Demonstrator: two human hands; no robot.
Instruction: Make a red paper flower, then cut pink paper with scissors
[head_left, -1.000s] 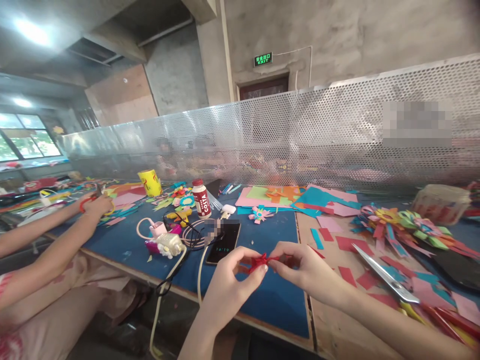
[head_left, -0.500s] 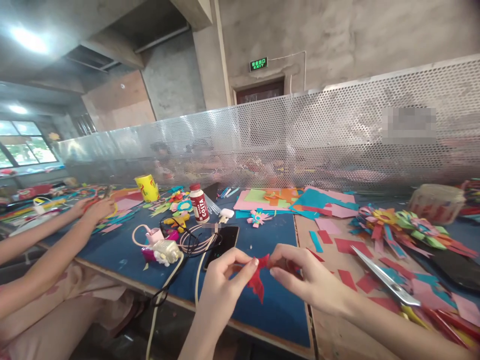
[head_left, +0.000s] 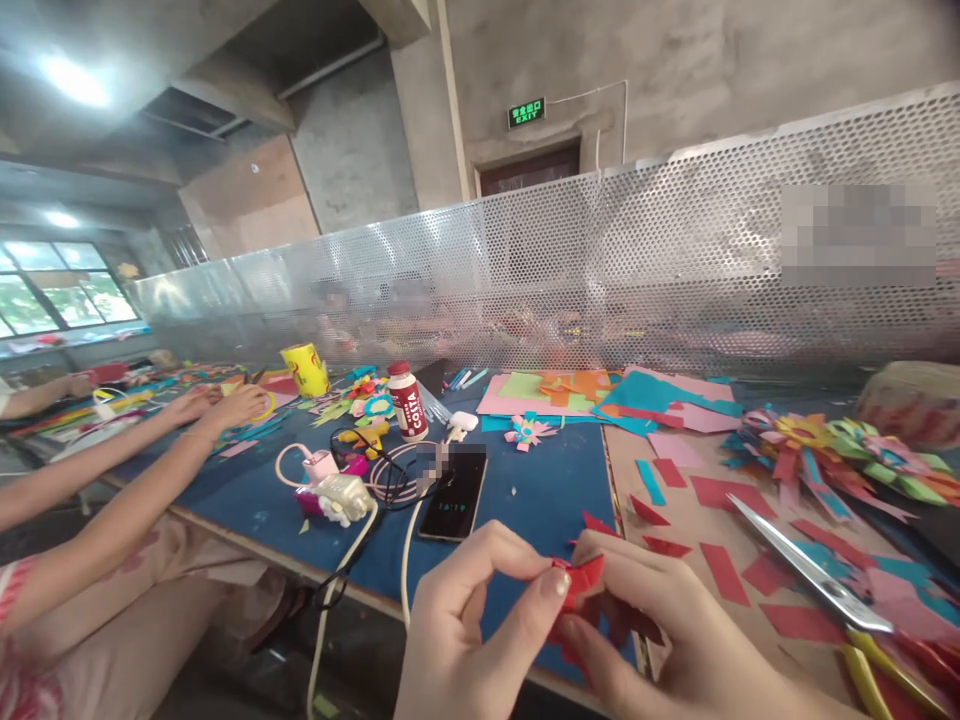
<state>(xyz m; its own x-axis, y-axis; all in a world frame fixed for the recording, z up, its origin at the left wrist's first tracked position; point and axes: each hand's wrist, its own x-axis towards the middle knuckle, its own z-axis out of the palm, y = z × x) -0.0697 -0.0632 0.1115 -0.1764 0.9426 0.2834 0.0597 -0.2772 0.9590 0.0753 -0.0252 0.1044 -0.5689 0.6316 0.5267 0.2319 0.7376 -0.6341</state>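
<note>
A small folded piece of red paper [head_left: 583, 580] is held between my two hands above the front edge of the blue table mat. My left hand [head_left: 487, 625] pinches its left side between thumb and forefinger. Around the right and lower side of the paper, the fingers of my right hand [head_left: 667, 630] are closed, hiding part of it. Just past my right hand lie loose red paper pieces [head_left: 724, 573] and a pair of open scissors [head_left: 817, 575] with yellow and red handles.
A phone [head_left: 454, 497], a coiled cable, a power strip [head_left: 337, 497] and a Costa bottle [head_left: 407, 400] stand left of centre. Paper flowers [head_left: 802, 440] lie at the right, coloured sheets [head_left: 660, 395] behind. A co-worker's hands [head_left: 244, 408] work at the left. A perforated metal partition [head_left: 540, 260] borders the back.
Both hands have come nearer to me and slightly right with the red paper. My right hand has closed in on it, and the paper looks more bunched.
</note>
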